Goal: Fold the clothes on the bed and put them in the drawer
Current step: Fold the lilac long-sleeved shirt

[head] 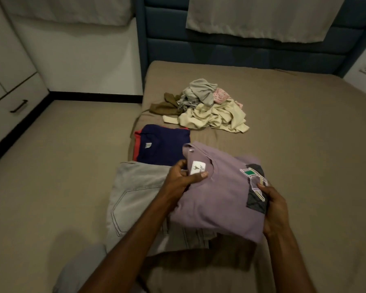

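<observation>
Head view shows a folded lilac cotton T-shirt with a printed patch (pixel 216 197) held over the near part of the tan-sheeted bed (pixel 294 134). The left hand (pixel 182 178) pinches it at the collar by the white neck label, thumb on top; the right hand (pixel 273 206) grips its right edge, fingers curled under. The shirt looks light, soft and limp, so a fold would likely slump open unless it is carried from both sides or underneath.

Just left of it lie folded pale grey jeans (pixel 135 197), likely heavier and stiffer, and beyond them a folded navy T-shirt with red trim (pixel 163 146). Farther off sits a rumpled heap of unfolded beige, grey, olive and pink clothes (pixel 209 108). At far left, a white drawer front with a dark bar handle (pixel 19 106) is closed; its contents cannot be seen.
</observation>
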{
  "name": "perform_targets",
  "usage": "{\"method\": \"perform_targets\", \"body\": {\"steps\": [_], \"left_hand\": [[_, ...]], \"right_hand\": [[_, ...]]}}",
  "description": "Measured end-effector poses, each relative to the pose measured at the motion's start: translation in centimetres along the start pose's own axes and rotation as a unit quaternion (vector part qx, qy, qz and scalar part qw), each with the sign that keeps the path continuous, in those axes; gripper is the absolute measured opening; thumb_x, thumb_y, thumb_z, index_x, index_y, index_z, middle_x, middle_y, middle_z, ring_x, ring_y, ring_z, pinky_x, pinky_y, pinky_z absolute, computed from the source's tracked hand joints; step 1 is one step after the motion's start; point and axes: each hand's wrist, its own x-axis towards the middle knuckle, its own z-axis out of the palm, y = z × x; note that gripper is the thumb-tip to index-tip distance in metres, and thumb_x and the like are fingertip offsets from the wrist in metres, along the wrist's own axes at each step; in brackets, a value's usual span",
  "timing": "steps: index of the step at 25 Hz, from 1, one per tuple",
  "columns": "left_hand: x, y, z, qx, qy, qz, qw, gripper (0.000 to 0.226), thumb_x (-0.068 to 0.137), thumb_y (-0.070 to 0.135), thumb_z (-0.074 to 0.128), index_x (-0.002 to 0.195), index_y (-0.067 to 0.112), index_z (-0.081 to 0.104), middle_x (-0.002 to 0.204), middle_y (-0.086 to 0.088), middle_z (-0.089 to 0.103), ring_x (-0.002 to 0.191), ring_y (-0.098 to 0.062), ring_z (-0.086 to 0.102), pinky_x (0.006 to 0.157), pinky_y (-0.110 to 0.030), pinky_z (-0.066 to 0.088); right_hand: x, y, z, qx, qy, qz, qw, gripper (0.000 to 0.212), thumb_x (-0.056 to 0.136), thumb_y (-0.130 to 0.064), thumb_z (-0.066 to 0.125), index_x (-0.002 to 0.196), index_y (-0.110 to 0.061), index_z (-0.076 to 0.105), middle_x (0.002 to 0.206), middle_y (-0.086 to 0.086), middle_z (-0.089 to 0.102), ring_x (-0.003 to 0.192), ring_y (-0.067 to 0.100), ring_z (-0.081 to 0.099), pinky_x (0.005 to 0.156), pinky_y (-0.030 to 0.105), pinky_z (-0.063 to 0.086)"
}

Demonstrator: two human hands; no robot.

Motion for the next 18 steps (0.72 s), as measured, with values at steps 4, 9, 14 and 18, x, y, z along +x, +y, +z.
{"method": "perform_targets", "body": {"steps": [4, 9, 14, 18], "left_hand": [[4.4, 4.9, -7.2, 0.039, 0.086, 0.052, 0.994, 0.063, 0.073, 0.022, 0.089, 0.128, 0.014, 0.059, 0.116, -0.005, 0.074, 0.093, -0.014, 0.076, 0.072, -0.025, 0.06], [12.0, 7.4, -15.6, 0.129, 0.149, 0.054, 0.979, 0.071, 0.07, 0.031, 0.094, 0.129, 0.014, 0.057, 0.116, -0.001, 0.071, 0.102, -0.02, 0.072, 0.086, -0.036, 0.061], [14.5, -1.2, -19.4, 0.212, 0.224, -0.032, 0.951, 0.054, 0.067, 0.047, 0.093, 0.102, 0.018, 0.064, 0.102, -0.001, 0.074, 0.092, -0.019, 0.071, 0.068, -0.026, 0.052], [15.1, -1.4, -19.9, 0.159, 0.242, -0.045, 0.956, 0.072, 0.058, 0.061, 0.093, 0.108, 0.02, 0.062, 0.1, -0.002, 0.076, 0.09, -0.019, 0.075, 0.073, -0.033, 0.06]], "right_hand": [[6.4, 1.3, 10.3, -0.016, -0.082, -0.01, 0.997, 0.048, 0.083, -0.004, 0.064, 0.13, 0.006, 0.055, 0.122, 0.029, 0.065, 0.1, 0.038, 0.066, 0.091, 0.047, 0.055], [15.4, 3.4, 19.5, -0.052, -0.088, -0.028, 0.994, 0.024, 0.087, 0.0, 0.063, 0.11, 0.002, 0.064, 0.102, 0.025, 0.072, 0.08, 0.033, 0.069, 0.078, 0.041, 0.056], [18.9, 11.3, 18.7, -0.425, 0.03, -0.104, 0.899, 0.039, 0.1, -0.043, 0.062, 0.107, -0.004, 0.064, 0.106, 0.017, 0.071, 0.095, 0.035, 0.066, 0.071, 0.035, 0.043], [18.5, 11.3, 19.3, -0.615, 0.098, -0.184, 0.76, 0.044, 0.105, -0.047, 0.045, 0.119, -0.006, 0.052, 0.115, 0.02, 0.062, 0.101, 0.042, 0.062, 0.07, 0.04, 0.04]]}}
